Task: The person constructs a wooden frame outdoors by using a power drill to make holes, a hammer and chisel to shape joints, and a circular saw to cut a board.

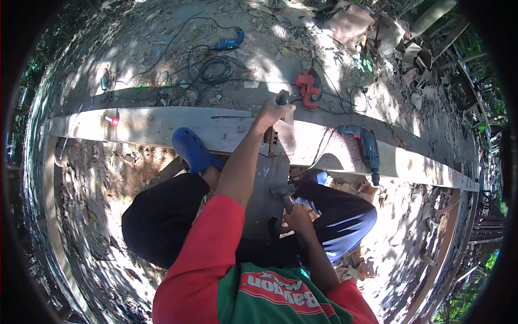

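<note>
Hammer point(283, 193) in your right hand point(298, 218), on your side of the long pale plank point(199, 127): your fingers are wrapped around its handle, and its head is over the grey board point(271, 174) that runs from between your legs up to the plank. You can't tell from here whether the head touches that board. Your left hand point(274, 112), well apart from the right, is over the middle of the plank, clasped around a dark-tipped object point(282, 97) whose kind you can't make out. Your blue clog point(189, 148) rests against the plank, left of the board. On the plank, a drill point(369, 148) lies to the right and a small red-and-white item point(113, 120) to the left. Just beyond the plank sits a red power tool point(309, 89); farther beyond it, a blue power tool point(230, 42) lies near a coiled cable point(215, 70).
</note>
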`<state>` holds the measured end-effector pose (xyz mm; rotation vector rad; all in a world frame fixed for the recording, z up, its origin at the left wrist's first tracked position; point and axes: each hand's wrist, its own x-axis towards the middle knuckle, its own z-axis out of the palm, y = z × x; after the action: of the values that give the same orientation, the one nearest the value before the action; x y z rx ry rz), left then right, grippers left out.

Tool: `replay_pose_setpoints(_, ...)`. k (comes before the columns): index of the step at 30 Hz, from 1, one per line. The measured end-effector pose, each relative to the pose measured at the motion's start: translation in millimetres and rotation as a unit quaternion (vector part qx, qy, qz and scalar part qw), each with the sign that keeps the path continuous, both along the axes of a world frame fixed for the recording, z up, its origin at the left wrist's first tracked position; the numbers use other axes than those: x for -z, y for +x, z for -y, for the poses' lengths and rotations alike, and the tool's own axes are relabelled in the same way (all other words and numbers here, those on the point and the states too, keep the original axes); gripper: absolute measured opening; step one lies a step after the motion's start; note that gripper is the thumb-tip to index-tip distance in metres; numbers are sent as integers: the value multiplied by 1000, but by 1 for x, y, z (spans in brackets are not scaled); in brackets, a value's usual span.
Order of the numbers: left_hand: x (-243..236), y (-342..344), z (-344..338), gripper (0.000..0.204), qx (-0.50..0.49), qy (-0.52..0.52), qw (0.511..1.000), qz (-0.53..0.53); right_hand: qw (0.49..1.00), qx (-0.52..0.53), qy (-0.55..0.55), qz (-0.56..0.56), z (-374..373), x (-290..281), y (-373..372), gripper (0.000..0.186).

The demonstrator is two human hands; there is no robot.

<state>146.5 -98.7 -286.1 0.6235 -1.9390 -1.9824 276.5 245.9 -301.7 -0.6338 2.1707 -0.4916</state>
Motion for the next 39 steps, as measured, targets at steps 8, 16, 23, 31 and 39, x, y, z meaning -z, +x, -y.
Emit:
replay_pose_setpoints(8,-13,25,-10,19,107,-35,993,-21,992,59,-37,106,2,-22,-30,28)
replay_pose_setpoints(16,-28,92,21,18,-23,108,994,-4,987,48,-22,153,1,-5,-29,20)
replay_pose_setpoints(23,-7,39,-18,15,-191,558,699,-404,987,38,-12,156,1,-2,-31,24)
replay_pose_setpoints(31,-79,64,2,16,-155,317,880,-317,982,55,24,177,3,-7,-33,26)
replay_pose_setpoints(39,-36,69,-12,22,-180,154,949,-211,983,50,-15,177,-4,11,-32,24)
